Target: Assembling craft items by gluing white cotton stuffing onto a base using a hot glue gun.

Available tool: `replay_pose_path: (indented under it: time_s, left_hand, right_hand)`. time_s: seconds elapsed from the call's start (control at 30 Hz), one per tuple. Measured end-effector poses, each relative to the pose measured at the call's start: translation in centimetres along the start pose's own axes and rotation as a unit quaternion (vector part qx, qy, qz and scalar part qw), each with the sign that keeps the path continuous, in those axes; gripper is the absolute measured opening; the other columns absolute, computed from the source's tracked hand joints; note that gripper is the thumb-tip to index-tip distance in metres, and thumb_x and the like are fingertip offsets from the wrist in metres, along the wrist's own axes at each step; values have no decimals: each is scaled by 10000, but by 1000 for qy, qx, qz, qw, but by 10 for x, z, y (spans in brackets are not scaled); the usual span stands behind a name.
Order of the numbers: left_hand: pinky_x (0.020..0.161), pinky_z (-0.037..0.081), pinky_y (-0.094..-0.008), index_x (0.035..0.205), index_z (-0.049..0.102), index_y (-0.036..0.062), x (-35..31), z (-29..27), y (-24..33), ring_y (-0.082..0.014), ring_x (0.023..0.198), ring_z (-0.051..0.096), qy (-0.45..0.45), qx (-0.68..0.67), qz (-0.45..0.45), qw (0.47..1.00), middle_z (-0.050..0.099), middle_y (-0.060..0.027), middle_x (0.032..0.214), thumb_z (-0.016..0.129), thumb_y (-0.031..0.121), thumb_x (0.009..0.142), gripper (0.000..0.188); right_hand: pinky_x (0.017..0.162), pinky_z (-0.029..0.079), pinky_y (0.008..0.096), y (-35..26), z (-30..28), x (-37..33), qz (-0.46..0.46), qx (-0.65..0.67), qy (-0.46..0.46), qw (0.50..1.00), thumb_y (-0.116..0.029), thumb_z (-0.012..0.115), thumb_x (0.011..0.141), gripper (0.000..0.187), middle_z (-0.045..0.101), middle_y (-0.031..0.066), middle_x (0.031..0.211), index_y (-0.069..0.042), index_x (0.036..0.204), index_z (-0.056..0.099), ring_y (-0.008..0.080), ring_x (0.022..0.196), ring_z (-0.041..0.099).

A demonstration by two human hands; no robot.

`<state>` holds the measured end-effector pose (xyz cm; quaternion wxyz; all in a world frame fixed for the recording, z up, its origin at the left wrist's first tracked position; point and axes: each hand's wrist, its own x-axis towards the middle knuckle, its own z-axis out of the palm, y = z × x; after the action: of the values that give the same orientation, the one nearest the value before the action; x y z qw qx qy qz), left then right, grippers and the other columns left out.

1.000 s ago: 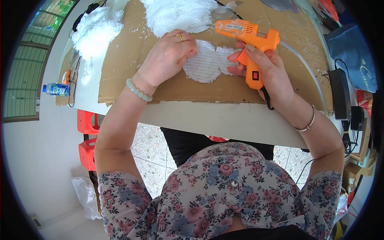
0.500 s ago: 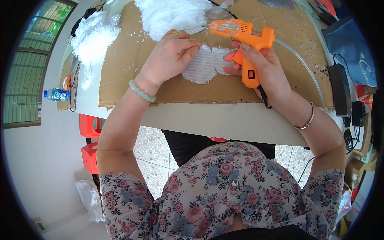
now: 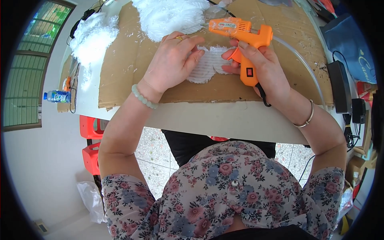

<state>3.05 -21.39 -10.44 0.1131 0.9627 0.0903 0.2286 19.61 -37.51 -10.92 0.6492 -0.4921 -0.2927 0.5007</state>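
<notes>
My right hand (image 3: 269, 72) is closed round the handle of an orange hot glue gun (image 3: 249, 60), its nozzle pointing left. A clear glue stick (image 3: 300, 60) trails from the gun's rear. Under the gun lies a scalloped white ribbed fabric piece (image 3: 203, 68) with a fuzzy edge. The fingertips of my right hand rest at the right side of this fabric. Bent over its upper left edge, my left hand (image 3: 172, 62) has its thumb and curled fingers on the fabric; some of its fingertips are hidden.
Brown cardboard (image 3: 124, 72) covers the white table (image 3: 224, 120). Fluffy white heaps (image 3: 170, 18) lie beyond my left hand and at the far left. A bottle (image 3: 57, 96) is at the left. A black power adapter (image 3: 340, 88) and a blue bag (image 3: 352, 48) are at the right.
My left hand has shifted slightly right and over the fabric, its index finger lifting away from the thumb. The glue gun has moved slightly up and left in my right hand.
</notes>
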Motion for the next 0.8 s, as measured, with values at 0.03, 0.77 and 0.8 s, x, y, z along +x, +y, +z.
replay_pose_path:
  time_s: [0.03,0.77,0.8]
  left_hand:
    - [878,429,-393,971,666,43,2,2,1,-304,898,572,6,3,-1,1000,643,-95,859,655,147,812,191]
    - [712,490,-376,1008,624,9,-3,7,19,-306,771,604,31,-267,-232,935,635,-144,802,573,99,861,180]
    - [712,490,-376,1008,624,9,0,6,19,-306,771,604,32,-266,-232,935,635,-144,802,573,99,861,180]
  right_hand:
    - [835,557,366,0,0,0,0,-6,-4,1000,-209,451,983,304,632,127,949,16,1175,521,129,802,593]
    - [833,557,345,4,-1,3,-3,15,2,1000,-213,462,982,312,639,125,936,15,1189,508,134,783,610]
    - [833,557,345,5,-1,3,-3,15,1,1000,-213,462,982,312,639,125,936,15,1189,508,134,783,610]
